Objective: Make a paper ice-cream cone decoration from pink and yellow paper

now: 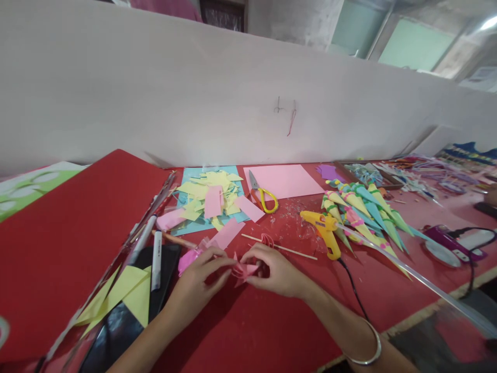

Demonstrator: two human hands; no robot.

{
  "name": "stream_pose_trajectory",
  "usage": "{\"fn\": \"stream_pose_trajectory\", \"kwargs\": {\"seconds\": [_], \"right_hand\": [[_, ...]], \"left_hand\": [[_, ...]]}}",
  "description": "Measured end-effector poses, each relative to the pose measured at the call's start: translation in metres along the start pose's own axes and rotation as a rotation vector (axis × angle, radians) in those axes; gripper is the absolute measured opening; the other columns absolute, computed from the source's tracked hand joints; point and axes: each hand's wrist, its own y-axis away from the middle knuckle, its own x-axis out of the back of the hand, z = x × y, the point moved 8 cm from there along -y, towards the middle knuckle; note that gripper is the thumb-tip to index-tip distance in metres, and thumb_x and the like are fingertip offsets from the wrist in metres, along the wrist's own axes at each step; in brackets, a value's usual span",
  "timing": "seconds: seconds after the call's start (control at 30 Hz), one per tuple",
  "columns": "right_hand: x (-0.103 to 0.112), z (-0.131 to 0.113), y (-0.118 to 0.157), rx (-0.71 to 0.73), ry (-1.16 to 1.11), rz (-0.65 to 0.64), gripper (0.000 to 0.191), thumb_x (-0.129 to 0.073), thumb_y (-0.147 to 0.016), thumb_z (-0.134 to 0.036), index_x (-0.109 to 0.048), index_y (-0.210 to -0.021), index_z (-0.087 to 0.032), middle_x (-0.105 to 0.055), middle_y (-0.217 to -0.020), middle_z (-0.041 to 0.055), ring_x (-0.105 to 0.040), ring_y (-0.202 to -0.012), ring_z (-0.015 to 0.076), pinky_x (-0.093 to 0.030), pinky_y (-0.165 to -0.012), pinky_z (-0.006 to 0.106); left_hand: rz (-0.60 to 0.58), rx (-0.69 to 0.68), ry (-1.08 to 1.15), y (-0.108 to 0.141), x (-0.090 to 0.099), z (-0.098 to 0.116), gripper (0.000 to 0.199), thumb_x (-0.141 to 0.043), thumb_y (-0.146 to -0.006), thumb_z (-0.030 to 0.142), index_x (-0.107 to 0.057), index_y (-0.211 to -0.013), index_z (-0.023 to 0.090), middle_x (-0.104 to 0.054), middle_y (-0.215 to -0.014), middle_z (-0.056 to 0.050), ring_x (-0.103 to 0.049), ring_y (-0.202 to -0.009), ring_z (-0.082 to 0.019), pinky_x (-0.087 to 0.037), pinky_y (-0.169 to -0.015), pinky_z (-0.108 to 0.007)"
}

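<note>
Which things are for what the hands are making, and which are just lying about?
Probably for the job:
- pointed pink paper shape, pinched by the left hand and right hand
- pink paper rectangles
- scissors and yellow glue gun, within easy reach

Seemingly just lying about:
- white marker
- yellow paper triangles
- purple paper
</note>
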Motion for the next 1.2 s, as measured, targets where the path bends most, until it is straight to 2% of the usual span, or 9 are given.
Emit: {"fn": "stream_pose_trajectory", "kwargs": {"seconds": [0.1,0.23,0.37,0.5,0.8,0.9,1.0,1.2], "right_hand": [[-0.003,0.007,0.0,-0.03,0.0,-0.003,0.02,-0.057,-0.073,-0.015,-0.055,-0.092,-0.019,-0.046,-0.085,-0.0008,-0.044,-0.057,0.0061,-0.039,-0.055,0.019],[-0.004,0.009,0.001,-0.04,-0.006,-0.011,0.021,-0.058,-0.073,-0.017,-0.054,-0.093,-0.019,-0.047,-0.087,-0.0004,-0.046,-0.058,0.0063,-0.041,-0.057,0.02],[-0.003,0.007,0.0,-0.037,0.008,-0.004,0.02,-0.057,-0.073,-0.017,-0.055,-0.093,-0.019,-0.048,-0.086,0.0,-0.046,-0.058,0.0067,-0.041,-0.056,0.02],[-0.002,0.006,0.0,-0.038,0.004,0.011,0.019,-0.055,-0.074,-0.015,-0.055,-0.093,-0.019,-0.049,-0.083,-0.0005,-0.045,-0.057,0.0068,-0.04,-0.055,0.02],[-0.002,0.008,0.0,-0.049,0.0,0.013,0.019,-0.055,-0.074,-0.015,-0.055,-0.092,-0.019,-0.048,-0.083,-0.0009,-0.045,-0.057,0.0066,-0.039,-0.055,0.019],[-0.002,0.007,0.0,-0.048,-0.007,0.012,0.018,-0.055,-0.074,-0.015,-0.055,-0.091,-0.019,-0.049,-0.082,-0.0005,-0.045,-0.058,0.0074,-0.039,-0.055,0.019],[0.001,0.005,0.0,-0.046,-0.045,0.044,0.02,-0.051,-0.074,-0.012,-0.055,-0.092,-0.019,-0.051,-0.08,-0.0003,-0.044,-0.06,0.0084,-0.038,-0.055,0.019],[0.01,0.001,0.001,-0.044,-0.325,0.081,0.02,-0.038,-0.078,-0.012,-0.053,-0.089,-0.018,-0.053,-0.078,-0.0004,-0.044,-0.06,0.0087,-0.038,-0.058,0.022]], "left_hand": [[0.015,0.026,-0.027,0.0,0.001,-0.003,0.018,-0.048,-0.079,0.019,-0.063,-0.089,0.022,-0.059,-0.087,-0.002,-0.058,-0.081,-0.014,-0.048,-0.073,-0.025],[0.024,0.005,-0.051,0.001,0.005,0.001,0.017,-0.047,-0.08,0.019,-0.06,-0.09,0.021,-0.059,-0.088,-0.002,-0.057,-0.082,-0.015,-0.047,-0.075,-0.026],[-0.035,-0.134,-0.089,0.004,0.002,0.012,0.014,-0.048,-0.079,0.017,-0.06,-0.086,0.022,-0.058,-0.086,-0.001,-0.057,-0.076,-0.012,-0.047,-0.069,-0.022],[-0.099,-0.283,-0.256,0.01,-0.008,0.019,0.015,-0.047,-0.081,0.016,-0.061,-0.078,0.022,-0.059,-0.086,-0.001,-0.057,-0.074,-0.013,-0.045,-0.065,-0.023],[-0.12,-0.402,-0.495,0.011,-0.016,0.025,0.023,-0.038,-0.084,0.012,-0.058,-0.076,0.02,-0.062,-0.084,-0.002,-0.058,-0.07,-0.015,-0.043,-0.063,-0.026],[-0.117,-0.359,-0.453,0.009,-0.014,0.023,0.025,-0.036,-0.084,0.013,-0.059,-0.077,0.021,-0.062,-0.082,-0.001,-0.057,-0.069,-0.013,-0.043,-0.063,-0.023],[-0.129,-0.276,-0.291,0.006,-0.01,0.018,0.025,-0.037,-0.085,0.015,-0.06,-0.078,0.022,-0.062,-0.079,-0.001,-0.057,-0.069,-0.012,-0.044,-0.062,-0.021],[-0.153,-0.069,0.041,0.0,-0.004,0.011,0.016,-0.043,-0.082,0.019,-0.058,-0.077,0.021,-0.064,-0.073,0.001,-0.059,-0.068,-0.012,-0.046,-0.064,-0.02]]}}
